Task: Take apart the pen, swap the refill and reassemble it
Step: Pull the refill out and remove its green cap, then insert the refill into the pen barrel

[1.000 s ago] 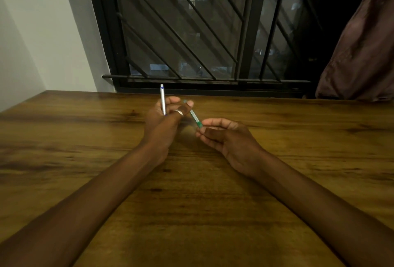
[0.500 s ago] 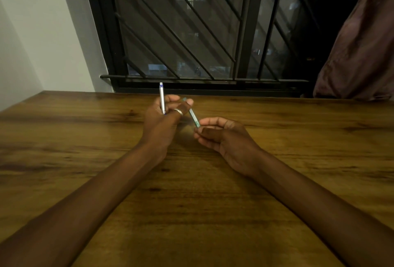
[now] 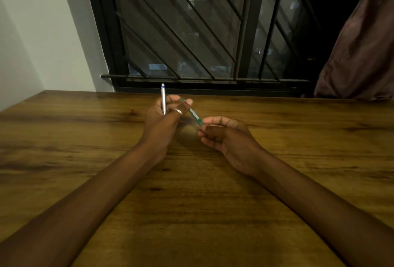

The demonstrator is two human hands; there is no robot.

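Field note, remote station, head view only

- Both hands were raised just over the table [image 3: 106, 181], toward its far edge below the window grille [image 3: 191, 32].
- Left hand [image 3: 163, 124], with a ring [image 3: 178, 111] on one finger, was curled round two parts at once. A slim white piece [image 3: 163, 98] was clamped among the fingers, and the far end of the green barrel [image 3: 193, 113] was pinned under the thumb.
- Right hand [image 3: 228, 139] pinched the barrel's near, darker green end between thumb and forefinger, with the other fingers curled beneath.
- The white piece stood close to upright, blue-marked end topmost.
- The green barrel lay slanted, its long axis running from upper left at the left thumb down to lower right at the right fingertips. The darker end pointed at the right hand.
- I could not tell whether the two parts touched inside the left hand.

My reading: the barrel's end section was being worked loose or seated, though I could not tell whether by twist or by pull. Doing it well would mean:

- holding the left thumb firm
- turning or drawing strictly along the barrel's slanted axis, never bending across it
- keeping the white piece parked clear
- staying low so any small part that drops lands on the table
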